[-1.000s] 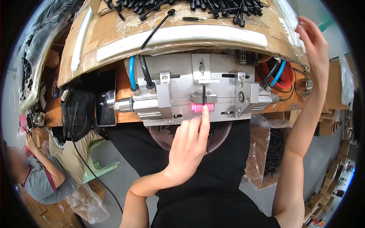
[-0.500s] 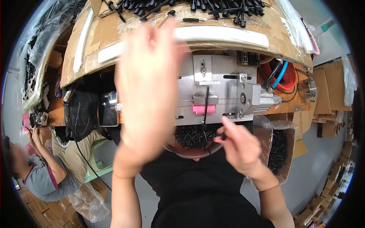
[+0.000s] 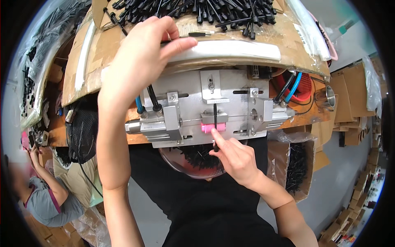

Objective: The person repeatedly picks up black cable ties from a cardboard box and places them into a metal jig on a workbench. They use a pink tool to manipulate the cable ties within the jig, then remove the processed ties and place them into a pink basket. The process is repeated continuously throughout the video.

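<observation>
Head view: left hand (image 3: 138,68) hides part of cardboard tray (image 3: 288,45) above metal fixture (image 3: 230,92).

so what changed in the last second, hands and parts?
The left hand went from the pink block up to the pile of black pieces. The right hand came down and now pinches a black piece at that block. The metal fixture stayed put.
</observation>
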`<state>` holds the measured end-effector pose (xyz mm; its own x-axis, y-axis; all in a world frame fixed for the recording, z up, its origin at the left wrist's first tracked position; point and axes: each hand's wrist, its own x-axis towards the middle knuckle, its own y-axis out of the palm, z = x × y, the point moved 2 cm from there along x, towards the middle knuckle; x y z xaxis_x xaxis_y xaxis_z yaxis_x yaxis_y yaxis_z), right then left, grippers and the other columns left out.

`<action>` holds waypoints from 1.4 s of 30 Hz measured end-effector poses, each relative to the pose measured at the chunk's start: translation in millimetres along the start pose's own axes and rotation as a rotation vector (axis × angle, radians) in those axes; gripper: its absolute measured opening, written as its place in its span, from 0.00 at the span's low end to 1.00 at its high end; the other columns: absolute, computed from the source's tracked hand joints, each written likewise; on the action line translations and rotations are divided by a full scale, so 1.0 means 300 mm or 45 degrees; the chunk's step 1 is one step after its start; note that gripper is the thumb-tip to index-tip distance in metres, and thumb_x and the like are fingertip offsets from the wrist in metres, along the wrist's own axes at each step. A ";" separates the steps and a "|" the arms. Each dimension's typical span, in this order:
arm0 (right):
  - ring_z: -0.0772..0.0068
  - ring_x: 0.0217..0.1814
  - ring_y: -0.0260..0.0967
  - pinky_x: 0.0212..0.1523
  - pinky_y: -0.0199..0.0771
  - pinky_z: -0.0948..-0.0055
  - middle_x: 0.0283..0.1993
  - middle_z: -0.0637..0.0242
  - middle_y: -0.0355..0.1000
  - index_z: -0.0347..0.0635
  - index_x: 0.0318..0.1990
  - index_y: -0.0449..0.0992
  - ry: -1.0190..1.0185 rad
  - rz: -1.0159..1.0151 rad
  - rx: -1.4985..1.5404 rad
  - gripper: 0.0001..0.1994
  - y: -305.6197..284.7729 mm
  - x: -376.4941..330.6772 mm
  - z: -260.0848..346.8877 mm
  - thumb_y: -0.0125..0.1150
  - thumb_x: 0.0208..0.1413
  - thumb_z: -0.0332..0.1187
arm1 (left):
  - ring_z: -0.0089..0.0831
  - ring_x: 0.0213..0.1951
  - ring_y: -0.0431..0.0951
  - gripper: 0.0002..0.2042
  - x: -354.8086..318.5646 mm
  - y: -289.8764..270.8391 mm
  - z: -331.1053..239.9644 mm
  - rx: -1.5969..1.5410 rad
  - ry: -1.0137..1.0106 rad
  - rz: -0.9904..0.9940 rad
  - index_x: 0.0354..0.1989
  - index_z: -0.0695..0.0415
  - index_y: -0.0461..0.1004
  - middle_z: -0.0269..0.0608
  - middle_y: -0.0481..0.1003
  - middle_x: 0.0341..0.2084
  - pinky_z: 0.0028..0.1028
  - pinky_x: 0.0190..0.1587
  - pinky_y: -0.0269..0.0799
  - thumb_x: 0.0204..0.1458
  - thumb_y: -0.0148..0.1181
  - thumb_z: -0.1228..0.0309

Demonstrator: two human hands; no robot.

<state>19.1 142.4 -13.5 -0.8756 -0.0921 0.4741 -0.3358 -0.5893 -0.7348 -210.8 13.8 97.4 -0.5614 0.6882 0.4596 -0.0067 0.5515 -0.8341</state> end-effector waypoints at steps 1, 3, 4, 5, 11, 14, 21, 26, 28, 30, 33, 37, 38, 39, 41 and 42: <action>0.73 0.22 0.63 0.23 0.66 0.73 0.25 0.69 0.67 0.33 0.59 0.71 -0.030 0.088 -0.037 0.31 -0.039 0.026 0.012 0.71 0.44 0.28 | 0.33 0.31 0.69 0.12 0.001 0.003 -0.006 0.021 -0.036 0.010 0.34 0.61 0.73 0.40 0.70 0.26 0.29 0.36 0.65 0.55 0.63 0.63; 0.76 0.23 0.65 0.23 0.68 0.75 0.26 0.70 0.69 0.36 0.57 0.73 -0.168 0.116 -0.099 0.29 -0.121 0.086 0.013 0.71 0.44 0.33 | 0.36 0.33 0.70 0.12 -0.015 -0.001 -0.033 0.039 -0.042 -0.081 0.34 0.61 0.73 0.41 0.70 0.27 0.30 0.38 0.66 0.54 0.64 0.64; 0.75 0.25 0.67 0.24 0.69 0.73 0.26 0.69 0.70 0.35 0.53 0.76 -0.270 -0.024 -0.108 0.24 -0.173 0.144 -0.003 0.69 0.45 0.28 | 0.36 0.34 0.70 0.12 -0.044 -0.014 -0.047 0.051 -0.024 -0.179 0.34 0.61 0.73 0.42 0.70 0.28 0.30 0.40 0.66 0.53 0.65 0.65; 0.73 0.28 0.69 0.27 0.70 0.73 0.29 0.66 0.72 0.36 0.50 0.77 -0.307 -0.161 -0.251 0.19 -0.224 0.222 -0.043 0.67 0.47 0.25 | 0.37 0.35 0.70 0.11 -0.068 -0.018 -0.069 0.047 0.005 -0.276 0.34 0.61 0.73 0.42 0.71 0.29 0.30 0.41 0.66 0.52 0.65 0.66; 0.68 0.32 0.72 0.36 0.72 0.70 0.34 0.59 0.75 0.38 0.44 0.78 -0.462 -0.170 -0.724 0.09 -0.425 0.618 -0.205 0.62 0.55 0.27 | 0.39 0.40 0.73 0.14 -0.301 0.019 -0.292 0.047 -0.167 -0.489 0.36 0.58 0.76 0.42 0.74 0.34 0.34 0.43 0.69 0.39 0.70 0.82; 0.64 0.30 0.74 0.36 0.74 0.68 0.29 0.57 0.76 0.34 0.34 0.79 -0.480 -0.035 -0.771 0.06 -0.424 0.676 -0.186 0.64 0.50 0.27 | 0.39 0.38 0.72 0.25 -0.450 0.102 -0.380 -0.082 -0.189 -0.408 0.46 0.60 0.76 0.42 0.73 0.34 0.34 0.42 0.69 0.34 0.71 0.84; 0.70 0.31 0.74 0.34 0.75 0.76 0.31 0.60 0.78 0.34 0.37 0.78 0.019 -0.389 0.179 0.07 -0.489 0.689 -0.255 0.66 0.50 0.25 | 0.32 0.33 0.68 0.29 -0.528 0.292 -0.461 0.060 -0.197 0.018 0.61 0.69 0.66 0.39 0.67 0.33 0.29 0.39 0.69 0.46 0.60 0.80; 0.70 0.32 0.75 0.34 0.75 0.76 0.33 0.58 0.78 0.31 0.41 0.76 0.040 -0.450 0.465 0.13 -0.494 0.590 -0.218 0.68 0.46 0.21 | 0.32 0.34 0.67 0.34 -0.534 0.311 -0.428 0.145 -0.218 0.056 0.63 0.69 0.62 0.40 0.65 0.33 0.28 0.40 0.70 0.42 0.59 0.82; 0.70 0.33 0.75 0.34 0.76 0.76 0.34 0.57 0.78 0.30 0.43 0.75 0.019 -0.474 0.434 0.15 -0.545 0.483 -0.159 0.68 0.45 0.19 | 0.32 0.35 0.67 0.33 -0.511 0.306 -0.440 0.066 -0.174 0.097 0.63 0.69 0.62 0.40 0.65 0.34 0.28 0.42 0.70 0.44 0.59 0.81; 0.70 0.33 0.75 0.34 0.76 0.76 0.35 0.57 0.78 0.29 0.45 0.74 -0.011 -0.442 0.407 0.18 -0.519 0.367 -0.106 0.69 0.43 0.18 | 0.34 0.36 0.67 0.32 -0.500 0.291 -0.445 0.018 -0.184 0.148 0.63 0.69 0.62 0.40 0.65 0.34 0.29 0.43 0.69 0.45 0.58 0.81; 0.70 0.34 0.75 0.34 0.76 0.75 0.36 0.56 0.78 0.27 0.47 0.73 -0.058 -0.218 0.338 0.22 -0.338 0.181 -0.051 0.70 0.41 0.15 | 0.38 0.39 0.69 0.31 -0.479 0.211 -0.413 -0.036 -0.268 0.141 0.63 0.64 0.65 0.42 0.68 0.36 0.34 0.46 0.68 0.46 0.61 0.81; 0.68 0.31 0.73 0.32 0.75 0.72 0.34 0.59 0.76 0.26 0.56 0.71 0.031 -0.161 0.200 0.30 -0.104 -0.016 -0.029 0.69 0.39 0.14 | 0.40 0.41 0.71 0.13 -0.205 0.052 -0.205 0.081 -0.255 -0.281 0.47 0.55 0.77 0.45 0.72 0.39 0.37 0.47 0.67 0.53 0.58 0.78; 0.67 0.30 0.72 0.31 0.74 0.70 0.33 0.59 0.75 0.26 0.57 0.70 0.015 -0.116 0.152 0.32 -0.083 -0.023 -0.016 0.69 0.39 0.14 | 0.40 0.41 0.72 0.10 -0.134 0.027 -0.124 0.228 -0.212 -0.354 0.46 0.55 0.77 0.44 0.72 0.40 0.35 0.48 0.67 0.56 0.57 0.75; 0.67 0.27 0.69 0.29 0.70 0.69 0.30 0.60 0.72 0.26 0.58 0.70 -0.023 -0.127 0.140 0.31 -0.055 -0.023 -0.007 0.69 0.40 0.15 | 0.40 0.42 0.72 0.10 -0.093 0.006 -0.042 0.276 -0.106 -0.403 0.45 0.55 0.76 0.44 0.72 0.41 0.34 0.50 0.67 0.55 0.58 0.75; 0.68 0.26 0.67 0.28 0.69 0.69 0.28 0.61 0.71 0.26 0.58 0.70 -0.038 -0.081 0.150 0.31 -0.018 -0.023 -0.008 0.69 0.41 0.16 | 0.35 0.39 0.72 0.09 -0.027 -0.021 0.071 0.152 -0.102 -0.182 0.43 0.57 0.76 0.40 0.73 0.38 0.28 0.48 0.69 0.53 0.59 0.76; 0.68 0.25 0.66 0.28 0.69 0.69 0.27 0.62 0.70 0.26 0.58 0.70 -0.029 -0.061 0.140 0.31 -0.009 -0.023 -0.010 0.69 0.41 0.17 | 0.32 0.38 0.72 0.09 -0.001 -0.027 0.090 0.072 -0.160 -0.005 0.42 0.58 0.76 0.39 0.73 0.38 0.27 0.47 0.69 0.52 0.60 0.77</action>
<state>24.9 147.2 -16.2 -0.8511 -0.0792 0.5189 -0.3356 -0.6780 -0.6539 -232.9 -3.5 95.8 -0.6605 0.6196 0.4241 -0.0535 0.5245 -0.8497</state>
